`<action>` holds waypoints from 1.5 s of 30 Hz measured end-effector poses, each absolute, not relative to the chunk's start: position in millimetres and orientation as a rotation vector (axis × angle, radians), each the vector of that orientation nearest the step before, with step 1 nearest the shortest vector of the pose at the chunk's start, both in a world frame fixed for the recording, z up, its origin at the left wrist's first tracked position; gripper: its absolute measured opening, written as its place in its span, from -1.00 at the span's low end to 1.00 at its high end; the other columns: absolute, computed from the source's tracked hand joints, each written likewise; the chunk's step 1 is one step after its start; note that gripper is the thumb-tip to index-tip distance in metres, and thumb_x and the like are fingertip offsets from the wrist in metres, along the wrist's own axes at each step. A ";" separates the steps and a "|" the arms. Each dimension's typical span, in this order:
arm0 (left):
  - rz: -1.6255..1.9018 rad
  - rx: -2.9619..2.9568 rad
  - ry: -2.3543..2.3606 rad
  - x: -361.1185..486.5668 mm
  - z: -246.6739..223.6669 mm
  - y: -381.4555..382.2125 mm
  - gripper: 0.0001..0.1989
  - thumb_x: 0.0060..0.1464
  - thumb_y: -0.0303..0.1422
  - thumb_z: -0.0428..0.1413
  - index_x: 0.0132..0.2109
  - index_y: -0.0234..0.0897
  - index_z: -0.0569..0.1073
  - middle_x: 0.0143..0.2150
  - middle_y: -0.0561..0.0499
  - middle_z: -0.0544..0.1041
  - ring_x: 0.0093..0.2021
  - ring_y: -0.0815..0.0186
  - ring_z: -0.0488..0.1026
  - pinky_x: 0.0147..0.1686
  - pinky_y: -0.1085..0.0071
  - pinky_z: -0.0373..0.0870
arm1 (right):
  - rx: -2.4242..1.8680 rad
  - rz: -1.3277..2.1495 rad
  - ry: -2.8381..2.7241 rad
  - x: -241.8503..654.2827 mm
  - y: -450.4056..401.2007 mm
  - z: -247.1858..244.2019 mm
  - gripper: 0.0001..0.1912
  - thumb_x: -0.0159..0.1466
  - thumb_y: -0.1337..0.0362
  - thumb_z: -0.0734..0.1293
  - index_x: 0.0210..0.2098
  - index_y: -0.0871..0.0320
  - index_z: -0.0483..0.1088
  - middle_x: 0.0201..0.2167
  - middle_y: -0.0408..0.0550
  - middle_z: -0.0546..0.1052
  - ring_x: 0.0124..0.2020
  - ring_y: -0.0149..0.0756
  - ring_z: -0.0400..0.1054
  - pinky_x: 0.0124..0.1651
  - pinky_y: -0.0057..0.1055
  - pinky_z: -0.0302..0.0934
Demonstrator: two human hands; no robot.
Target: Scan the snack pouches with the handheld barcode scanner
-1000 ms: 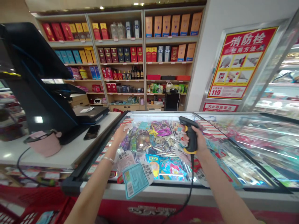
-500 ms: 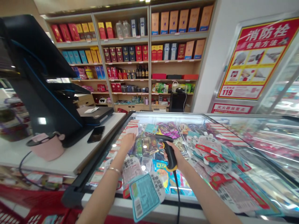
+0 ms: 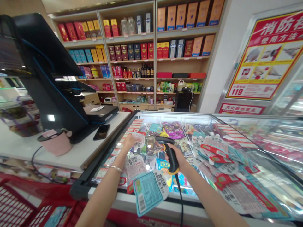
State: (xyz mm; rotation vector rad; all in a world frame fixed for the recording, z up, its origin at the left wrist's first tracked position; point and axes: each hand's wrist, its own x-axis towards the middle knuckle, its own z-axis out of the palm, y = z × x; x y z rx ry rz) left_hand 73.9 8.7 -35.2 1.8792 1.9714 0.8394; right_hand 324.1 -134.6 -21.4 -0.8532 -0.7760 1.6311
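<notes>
Shop shelves (image 3: 155,47), glass freezer (image 3: 175,113) (packets (image 3: 171,130) inside), hands (image 3: 129,142) (image 3: 182,159) holding pouch (image 3: 149,192), barcode scanner (image 3: 171,156)

The left forearm (image 3: 103,195) and right forearm (image 3: 208,192) rise from the bottom edge of the frame and angle inward toward its centre. The left hand (image 3: 129,142) sits just left of centre, palm down with fingers bunched, while the right hand (image 3: 176,157), lower and to the right, curls closed in a firm grip
</notes>
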 end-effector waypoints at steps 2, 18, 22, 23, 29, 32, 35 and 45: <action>0.940 1.972 1.867 80.4 -31.1 3.8 -0.62 -0.02 -0.29 0.17 -0.05 -0.31 0.35 -0.10 -0.13 0.56 -0.09 0.18 0.50 -0.16 0.35 0.36 | -0.803 1.631 -0.784 323.4 -134.7 -20.0 -0.64 0.15 0.01 0.31 -0.40 0.23 0.46 -0.77 -0.14 0.35 -0.73 -0.43 0.19 -0.65 -0.52 0.12; 1.237 2.513 1.532 109.4 -28.8 -23.0 -0.67 0.22 -0.27 -0.10 0.09 -0.23 0.26 -0.12 -0.10 0.54 -0.15 0.20 0.52 -0.19 0.38 0.39 | -0.626 1.514 -0.775 321.2 -132.4 -20.1 -0.64 0.05 -0.02 0.35 -0.37 0.17 0.42 -0.67 -0.16 0.38 -0.74 -0.45 0.10 -0.67 -0.47 0.01; 1.233 2.509 1.539 107.7 -25.8 -22.7 -0.67 0.21 -0.30 -0.10 0.09 -0.24 0.27 -0.09 -0.12 0.53 -0.13 0.19 0.51 -0.17 0.37 0.39 | -0.611 1.523 -0.732 321.0 -132.4 -20.7 -0.65 0.06 0.00 0.35 -0.35 0.18 0.43 -0.64 -0.15 0.40 -0.74 -0.47 0.12 -0.66 -0.48 0.04; 1.230 2.512 1.533 107.6 -25.5 -22.8 -0.68 0.21 -0.30 -0.10 0.08 -0.24 0.28 -0.09 -0.12 0.53 -0.13 0.18 0.51 -0.17 0.36 0.39 | -0.611 1.522 -0.724 321.1 -132.5 -20.6 -0.64 0.06 0.00 0.35 -0.36 0.18 0.43 -0.64 -0.15 0.40 -0.74 -0.47 0.12 -0.67 -0.49 0.04; 1.216 2.524 1.520 108.5 -26.6 -24.0 -0.68 0.21 -0.29 -0.10 0.08 -0.23 0.26 -0.08 -0.12 0.52 -0.14 0.19 0.51 -0.17 0.35 0.39 | -0.545 1.503 -0.715 322.9 -134.3 -16.3 -0.67 0.02 0.03 0.39 -0.36 0.17 0.43 -0.57 -0.16 0.44 -0.74 -0.50 0.12 -0.68 -0.50 0.06; 1.204 2.542 1.515 108.4 -28.7 -22.8 -0.68 0.21 -0.28 -0.10 0.08 -0.24 0.26 -0.10 -0.11 0.53 -0.14 0.19 0.51 -0.17 0.35 0.38 | -0.525 1.498 -0.725 323.4 -134.6 -15.1 -0.67 0.03 0.03 0.39 -0.34 0.16 0.44 -0.57 -0.17 0.45 -0.73 -0.50 0.12 -0.68 -0.51 0.07; 1.192 2.527 1.534 107.1 -31.5 -19.0 -0.67 0.21 -0.26 -0.12 0.08 -0.24 0.26 -0.13 -0.11 0.54 -0.16 0.18 0.51 -0.18 0.35 0.37 | -0.569 1.512 -0.753 323.2 -134.1 -12.6 -0.64 0.06 0.00 0.37 -0.34 0.17 0.44 -0.67 -0.19 0.40 -0.74 -0.48 0.12 -0.68 -0.51 0.06; 1.376 2.209 1.248 161.3 -0.2 -27.0 -0.65 0.14 -0.23 -0.06 0.04 -0.25 0.29 -0.19 -0.09 0.55 -0.26 0.18 0.51 -0.27 0.32 0.36 | -0.675 1.239 -0.852 405.8 -186.3 35.5 -0.64 0.12 -0.03 0.32 -0.38 0.17 0.43 -0.76 -0.21 0.32 -0.74 -0.46 0.13 -0.70 -0.54 0.05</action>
